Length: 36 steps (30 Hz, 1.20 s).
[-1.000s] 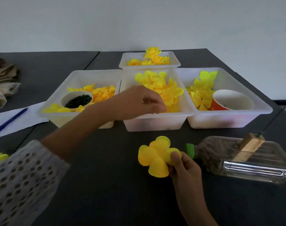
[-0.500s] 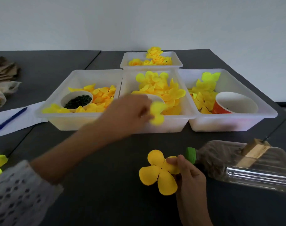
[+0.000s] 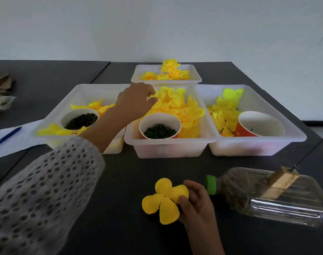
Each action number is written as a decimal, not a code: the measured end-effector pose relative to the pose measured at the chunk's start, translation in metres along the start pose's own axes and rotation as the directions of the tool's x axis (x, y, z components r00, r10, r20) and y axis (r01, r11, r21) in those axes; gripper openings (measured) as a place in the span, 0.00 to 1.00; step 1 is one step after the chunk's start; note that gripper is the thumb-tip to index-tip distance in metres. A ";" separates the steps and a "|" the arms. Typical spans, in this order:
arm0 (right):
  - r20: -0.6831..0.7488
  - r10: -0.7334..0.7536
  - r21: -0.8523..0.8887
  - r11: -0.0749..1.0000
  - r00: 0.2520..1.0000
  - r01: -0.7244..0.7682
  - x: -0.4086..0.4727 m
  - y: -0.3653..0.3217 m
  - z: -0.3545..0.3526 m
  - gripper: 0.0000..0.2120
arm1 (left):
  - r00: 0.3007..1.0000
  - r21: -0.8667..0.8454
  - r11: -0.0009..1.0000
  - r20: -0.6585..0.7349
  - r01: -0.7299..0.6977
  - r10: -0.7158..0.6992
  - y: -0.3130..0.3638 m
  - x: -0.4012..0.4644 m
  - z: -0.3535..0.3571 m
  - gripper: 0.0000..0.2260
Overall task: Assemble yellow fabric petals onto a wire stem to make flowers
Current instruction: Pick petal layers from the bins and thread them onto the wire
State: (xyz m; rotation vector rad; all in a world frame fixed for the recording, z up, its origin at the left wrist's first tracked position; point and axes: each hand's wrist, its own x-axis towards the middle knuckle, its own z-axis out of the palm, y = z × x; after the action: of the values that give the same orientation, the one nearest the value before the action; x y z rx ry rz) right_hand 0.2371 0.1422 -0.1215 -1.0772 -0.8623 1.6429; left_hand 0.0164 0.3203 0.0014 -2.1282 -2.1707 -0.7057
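Right hand grip: the right hand pinches a four-lobed yellow petal piece at its right lobe, thumb on the face, fingers curled behind; the other lobes hang free to the left, just above the dark table.
Stem: no wire shows at this grip; a small dark dot sits at the piece's centre, and whether a stem runs behind it cannot be told.
Left hand grip: the left hand reaches over the loose yellow petals in the middle bin, fingers curled down to the heap; whether they have closed on a petal cannot be told.
Handling, judged: the fabric looks light, thin and floppy, lobes cupped, easily creased. Best taken by one lobe's edge or close to the centre hole, with a light pinch; a single layer may cling to its neighbours.
Near the left hand: a paper cup of dark green bits stands just towards the person from it, in the same bin.
Near the right hand: a plastic bottle with a green cap lies just to its right, a wooden block on it.
Farther out: a left bin, a right bin and a far bin hold more yellow pieces.
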 end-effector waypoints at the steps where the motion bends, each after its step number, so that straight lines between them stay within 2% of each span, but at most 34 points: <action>1: 0.001 0.007 -0.008 1.000 1.000 -0.007 0.001 0.001 -0.001 0.15 | 0.998 -0.056 0.997 -0.043 -0.045 0.043 0.003 -0.014 -0.005 0.10; 3: 0.015 0.022 0.009 1.000 1.000 -0.022 0.000 0.000 0.000 0.16 | 0.979 -0.195 0.959 -0.069 -0.203 0.193 0.016 -0.046 -0.016 0.06; 6: 0.049 0.027 0.085 0.996 0.998 -0.031 -0.003 -0.005 0.004 0.21 | 0.898 -0.362 0.860 0.116 -0.359 0.424 0.034 -0.100 -0.027 0.06; 7: 0.060 0.018 0.116 0.993 0.998 -0.025 -0.005 -0.007 0.006 0.22 | 0.868 -0.353 0.863 0.209 -0.362 0.450 0.036 -0.117 -0.026 0.08; 9: 0.070 0.001 0.191 0.982 0.998 -0.014 -0.010 -0.012 0.010 0.22 | 0.825 -0.264 0.898 0.365 -0.352 0.431 0.033 -0.143 -0.022 0.19; 11: 0.066 -0.008 0.257 0.966 0.998 -0.009 -0.016 -0.015 0.013 0.22 | 0.811 -0.273 0.929 0.466 -0.248 0.354 0.026 -0.160 -0.016 0.27; 13: 0.079 0.010 0.278 0.960 0.997 -0.031 -0.021 -0.017 0.017 0.22 | 0.821 -0.468 0.883 0.500 -0.010 0.275 0.023 -0.166 -0.018 0.24; 14: 0.105 0.039 0.267 0.962 0.994 -0.066 -0.022 -0.018 0.018 0.22 | 0.830 -0.537 0.842 0.495 0.059 0.258 0.022 -0.166 -0.019 0.21; 16: 0.186 0.139 0.179 0.969 0.973 -0.172 -0.024 -0.021 0.020 0.21 | 0.834 -0.557 0.828 0.484 0.061 0.264 0.019 -0.165 -0.023 0.18; 18: 0.257 0.228 0.017 0.971 0.939 -0.240 -0.023 -0.025 0.018 0.20 | 0.791 -0.539 0.841 0.532 0.043 0.301 0.018 -0.166 -0.027 0.19; 21: 0.330 0.312 -0.261 0.937 0.891 -0.232 -0.021 -0.031 0.010 0.16 | 0.715 -0.531 0.846 0.609 0.046 0.343 0.017 -0.169 -0.028 0.18; 25: 0.339 0.354 -0.494 0.855 0.872 -0.155 -0.022 -0.038 0.007 0.14 | 0.690 -0.515 0.854 0.643 0.068 0.333 0.018 -0.174 -0.025 0.18; 27: 0.319 0.324 -0.554 0.826 0.891 -0.103 -0.023 -0.040 0.008 0.10 | 0.698 -0.517 0.852 0.639 0.076 0.325 0.020 -0.178 -0.021 0.18; 29: 0.293 0.269 -0.571 0.819 0.918 -0.058 -0.025 -0.040 0.009 0.08 | 0.738 -0.517 0.852 0.604 0.078 0.299 0.022 -0.182 -0.018 0.19; 33: 0.251 0.165 -0.533 0.846 0.954 -0.006 -0.028 -0.039 0.011 0.13 | 0.835 -0.488 0.872 0.462 -0.043 0.300 0.025 -0.192 -0.012 0.22; 36: 0.236 0.084 -0.438 0.898 0.968 0.029 -0.030 -0.039 0.011 0.18 | 0.870 -0.497 0.853 0.338 -0.160 0.360 0.026 -0.197 -0.011 0.19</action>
State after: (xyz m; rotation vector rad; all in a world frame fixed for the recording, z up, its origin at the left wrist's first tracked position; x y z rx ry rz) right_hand 0.2446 0.1244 -0.0754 -1.2008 -1.4432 1.6727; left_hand 0.0517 0.1295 -0.0445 -3.0076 -1.9393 -0.8657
